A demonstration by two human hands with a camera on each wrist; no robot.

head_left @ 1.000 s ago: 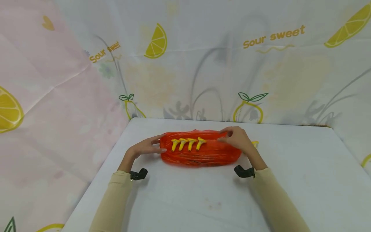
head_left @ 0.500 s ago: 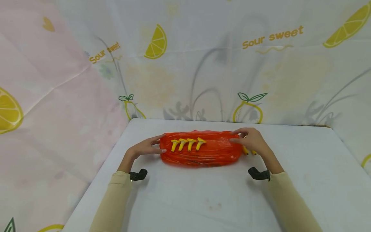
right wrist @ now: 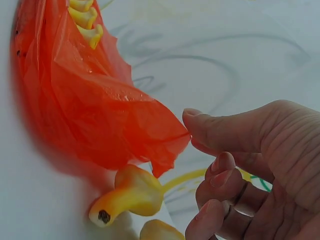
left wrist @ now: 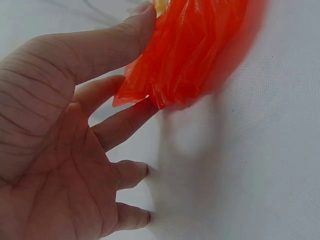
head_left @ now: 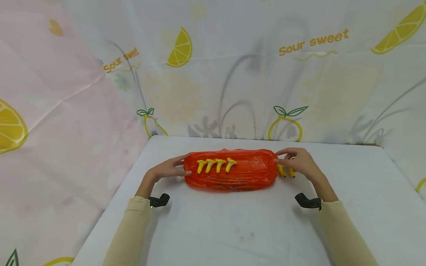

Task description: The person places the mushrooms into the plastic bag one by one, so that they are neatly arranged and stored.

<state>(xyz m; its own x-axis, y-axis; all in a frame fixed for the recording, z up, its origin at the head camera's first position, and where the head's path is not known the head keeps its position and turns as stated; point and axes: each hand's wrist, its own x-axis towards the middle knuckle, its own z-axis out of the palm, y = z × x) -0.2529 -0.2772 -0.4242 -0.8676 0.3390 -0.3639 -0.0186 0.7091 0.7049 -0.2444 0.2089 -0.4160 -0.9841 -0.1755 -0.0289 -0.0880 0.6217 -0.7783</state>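
A long red plastic bag point(head_left: 253, 166) lies crosswise on the white table, wrinkled along its front. On its left half, several small yellow mushroom-shaped pieces point(head_left: 219, 166) show in a row. My left hand point(head_left: 164, 169) holds the bag's left end, thumb in front and fingers behind, with the lower fingertips down near the table in the left wrist view. At the other end, my right hand point(head_left: 301, 163) pinches a corner of the film between thumb and index finger, its remaining fingers curled. Below that corner sits another yellow piece point(right wrist: 142, 192), with a dark spot on its narrow end.
Two yellow pieces point(head_left: 291, 172) lie just right of the bag, partly behind my right hand. The white table point(head_left: 226, 225) reaches back to a cloth backdrop point(head_left: 213, 74) printed with lemons and lettering. Black wrist cameras point(head_left: 307, 201) jut inward from both wrists.
My right hand has slid rightward from over the bag to its right end, uncovering that part of the film and the yellow pieces beside it. My left hand stays in place.
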